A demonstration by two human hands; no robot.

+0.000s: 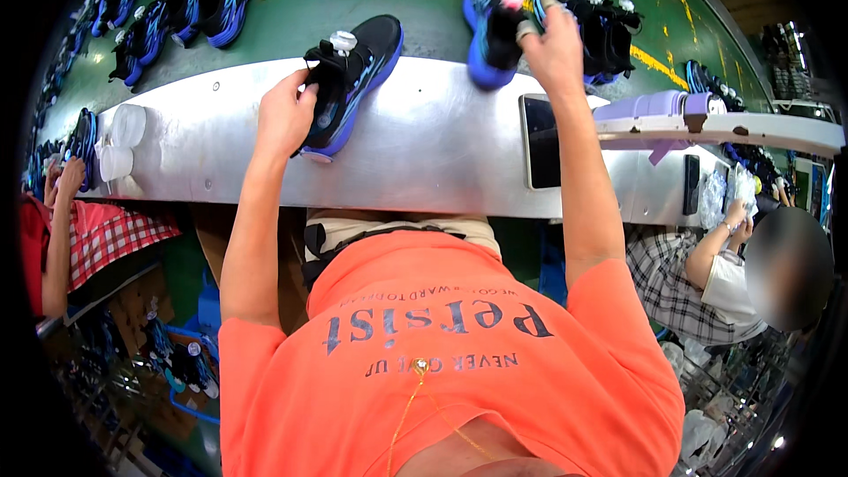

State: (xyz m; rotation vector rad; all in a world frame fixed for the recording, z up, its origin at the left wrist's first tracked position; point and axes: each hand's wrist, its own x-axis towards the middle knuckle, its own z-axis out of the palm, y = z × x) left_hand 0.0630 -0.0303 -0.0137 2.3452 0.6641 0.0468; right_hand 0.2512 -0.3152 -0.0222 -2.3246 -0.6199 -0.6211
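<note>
My left hand [284, 115] pinches the collar of a black sneaker [378, 42] with blue-purple sole and a white dial on its tongue. That sneaker rests on the metal bench edge with its toe pointing away to the right. My right hand [555, 51], with coverings on thumb and forefinger, is at the collar of a second black-and-blue sneaker [480, 40] with a pinkish-white dial. Its heel end is motion-blurred, and the thumb seems closed on the collar. More sneakers [605, 31] stand just right of and behind this hand.
A green belt [353, 4] with yellow lines carries several sneakers [231, 0] at left. On the metal bench [442, 137] lie a dark-screened tablet [541, 143], clear plastic cups [128, 126] and a purple bottle [640, 108]. A white bar [751, 130] juts in at right. Co-workers sit either side.
</note>
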